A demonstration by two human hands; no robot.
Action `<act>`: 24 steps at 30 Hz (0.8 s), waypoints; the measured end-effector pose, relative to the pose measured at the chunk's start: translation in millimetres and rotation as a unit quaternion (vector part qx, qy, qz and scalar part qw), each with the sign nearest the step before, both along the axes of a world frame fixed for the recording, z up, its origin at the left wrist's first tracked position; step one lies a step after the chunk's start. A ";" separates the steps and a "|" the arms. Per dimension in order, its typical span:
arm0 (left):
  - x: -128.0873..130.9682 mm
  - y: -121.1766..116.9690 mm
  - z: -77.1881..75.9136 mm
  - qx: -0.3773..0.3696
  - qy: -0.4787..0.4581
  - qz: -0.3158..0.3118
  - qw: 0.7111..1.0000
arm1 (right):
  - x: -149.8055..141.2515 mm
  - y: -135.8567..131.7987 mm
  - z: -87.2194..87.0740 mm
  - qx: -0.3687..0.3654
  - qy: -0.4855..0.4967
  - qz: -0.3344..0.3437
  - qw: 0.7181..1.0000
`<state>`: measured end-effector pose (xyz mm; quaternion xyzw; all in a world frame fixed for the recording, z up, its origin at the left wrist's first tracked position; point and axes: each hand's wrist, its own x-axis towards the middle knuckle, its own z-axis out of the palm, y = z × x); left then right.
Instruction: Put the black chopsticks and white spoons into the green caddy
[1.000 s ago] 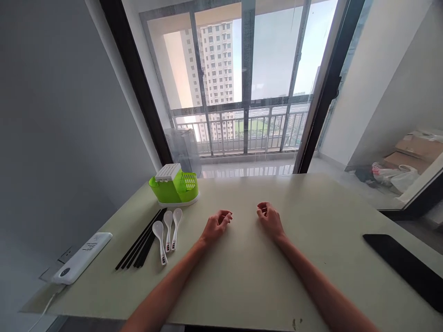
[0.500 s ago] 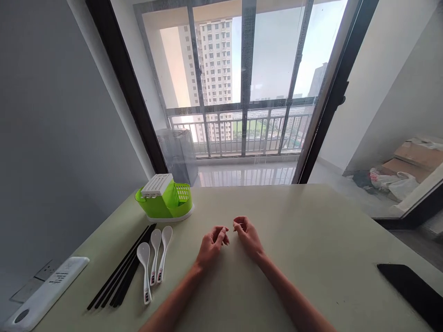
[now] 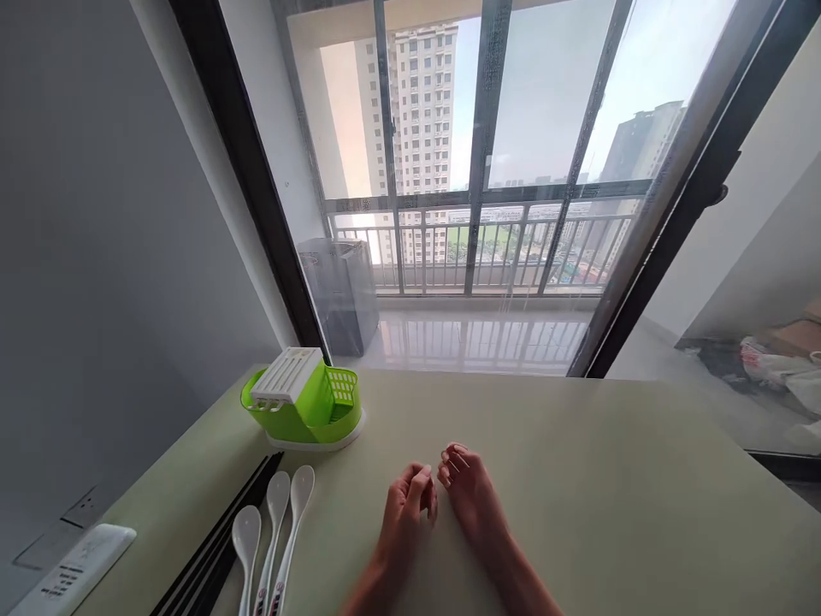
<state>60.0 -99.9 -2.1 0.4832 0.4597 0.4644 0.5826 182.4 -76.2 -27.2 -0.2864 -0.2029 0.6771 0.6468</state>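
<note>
My left hand (image 3: pixel 405 506) rests above the middle of the table with its fingers loosely curled and a gap at the thumb. It holds nothing that I can see. Close beside it, my right hand (image 3: pixel 471 492) is turned partly over, fingers bent and slightly apart, with nothing in it. The hands are near each other but do not touch. To their left lie three white spoons (image 3: pixel 301 489), side by side. Several black chopsticks (image 3: pixel 234 522) lie left of the spoons. Behind these stands a green utensil holder (image 3: pixel 308 419) with a white slotted top.
A white power strip (image 3: pixel 83 569) lies at the table's left edge, by the grey wall. The pale green table (image 3: pixel 577 479) ends at a glass door with a dark frame (image 3: pixel 673 231). Beyond the glass, a grey appliance (image 3: pixel 343 295) stands on the balcony.
The view has tilted up and shifted, so the table things sit lower in the picture. My right hand has turned over somewhat. The black object at the right has left the view.
</note>
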 end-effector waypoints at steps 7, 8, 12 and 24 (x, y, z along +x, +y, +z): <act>0.3 -0.8 7.5 -0.071 -0.068 -0.020 0.995 | -2.0 -1.2 1.1 -0.007 -0.048 0.021 0.999; -0.4 -0.4 7.6 -0.070 -0.066 -0.016 0.995 | -1.8 -2.3 1.1 -0.007 -0.052 0.026 0.998; -4.2 1.8 4.2 -0.063 -0.048 -0.008 0.997 | 0.1 -6.7 2.5 -0.011 -0.062 0.043 0.997; -5.8 0.3 9.5 -0.102 -0.045 -0.004 0.994 | 2.0 -5.7 13.2 0.002 -0.230 0.110 0.967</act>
